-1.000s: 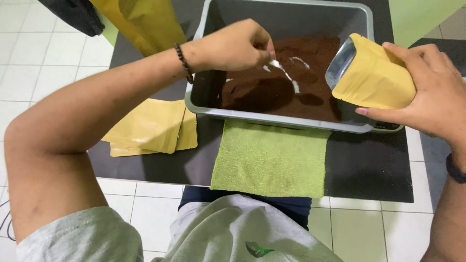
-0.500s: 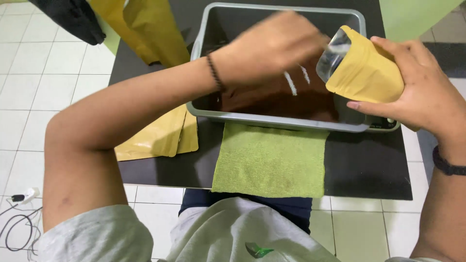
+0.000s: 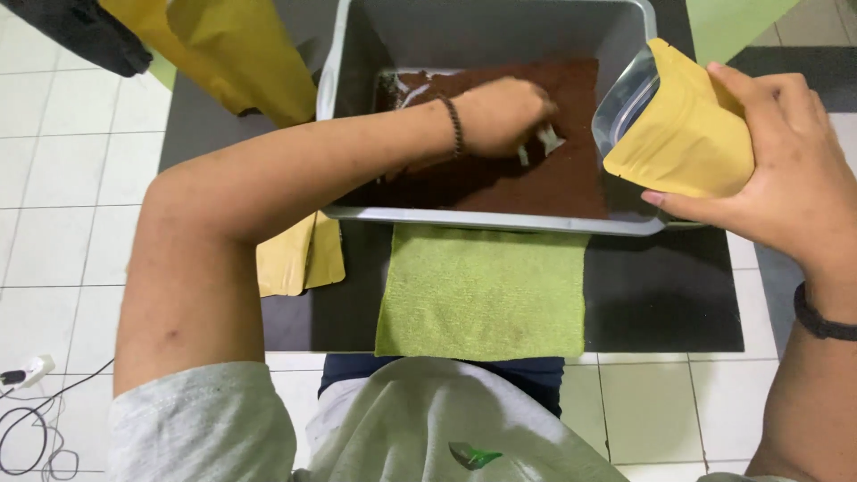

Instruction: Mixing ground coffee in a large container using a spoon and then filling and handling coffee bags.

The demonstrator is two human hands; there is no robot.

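Observation:
A grey plastic tub (image 3: 482,217) holds dark brown powder (image 3: 544,174). My left hand (image 3: 502,114) reaches into the tub and grips a small silvery scoop (image 3: 546,140) pressed into the powder. My right hand (image 3: 781,178) holds a yellow stand-up pouch (image 3: 683,129) tilted over the tub's right rim, its open mouth facing left toward the scoop. A dark bead bracelet circles my left wrist, and a dark band circles my right wrist.
A green cloth (image 3: 486,290) lies on the black mat (image 3: 665,295) in front of the tub. Flat yellow pouches (image 3: 299,259) lie at the left under my arm, more yellow pouches (image 3: 232,49) stand at the back left. White floor tiles surround the mat; a cable (image 3: 36,419) lies at bottom left.
My left hand swung from the pouch mouth back down into the powder with the scoop. The pouch stayed tilted in my right hand. The view moved closer.

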